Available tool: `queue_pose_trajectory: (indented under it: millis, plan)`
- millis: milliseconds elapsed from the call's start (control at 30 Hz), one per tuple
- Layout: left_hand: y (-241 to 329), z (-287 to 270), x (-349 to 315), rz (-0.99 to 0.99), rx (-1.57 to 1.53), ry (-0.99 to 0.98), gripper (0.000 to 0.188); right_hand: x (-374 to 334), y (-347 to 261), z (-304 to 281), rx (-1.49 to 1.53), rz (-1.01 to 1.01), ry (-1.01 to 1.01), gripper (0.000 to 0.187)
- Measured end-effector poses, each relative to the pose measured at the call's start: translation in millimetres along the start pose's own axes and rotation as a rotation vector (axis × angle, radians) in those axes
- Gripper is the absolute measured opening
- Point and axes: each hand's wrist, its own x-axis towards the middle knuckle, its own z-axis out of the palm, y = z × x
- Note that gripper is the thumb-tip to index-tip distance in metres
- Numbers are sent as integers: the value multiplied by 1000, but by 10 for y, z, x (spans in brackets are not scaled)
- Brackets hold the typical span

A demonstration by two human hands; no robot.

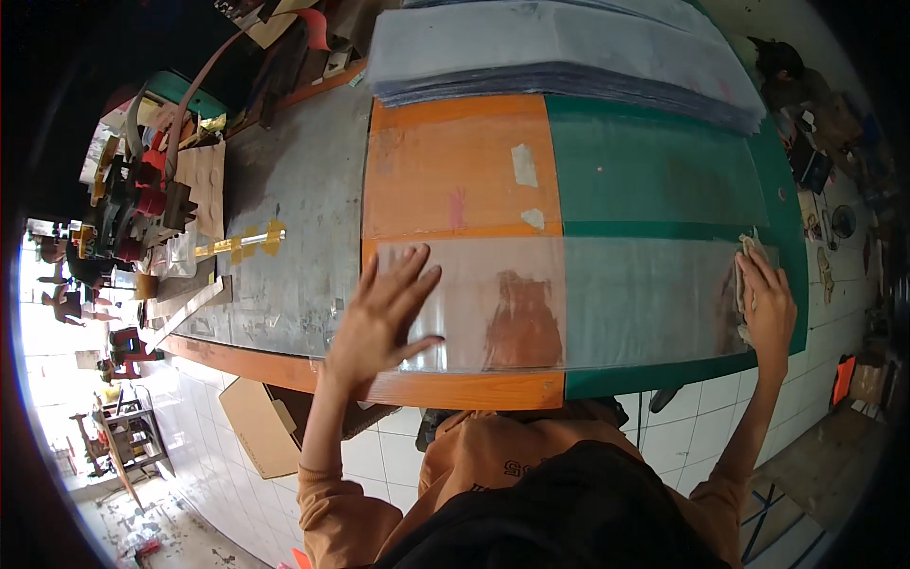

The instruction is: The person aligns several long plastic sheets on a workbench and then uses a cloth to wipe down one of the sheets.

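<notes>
A long clear plastic sheet (654,303) lies along the near edge of the worktable, over an orange section and a green section. At its left end my left hand (379,318) is open, palm down with fingers spread; whether it touches the sheet I cannot tell. My right hand (773,308) grips a crumpled pale cloth (743,334) against the sheet's right end. Part of the cloth is hidden under the fingers. A darker brownish patch (524,322) shows on the sheet's orange part, between my hands.
A thick stack of whitish sheets (569,43) lies along the far side. Left is a grey metal surface (303,190) with a taped strip (242,242). Tools and red clamps (152,199) crowd the far left. A cardboard box (254,427) sits below. Another person (806,90) is at right.
</notes>
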Motion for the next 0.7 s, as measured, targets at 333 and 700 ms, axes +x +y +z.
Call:
queue_pose_trajectory:
  millis: [333, 700]
  plan:
    - [337, 152, -152, -260, -37, -8, 59, 291, -2231, -362, 642, -284, 345, 27]
    - [326, 250, -154, -406, 129, 22, 56, -4, -818, 217, 393, -68, 145, 48]
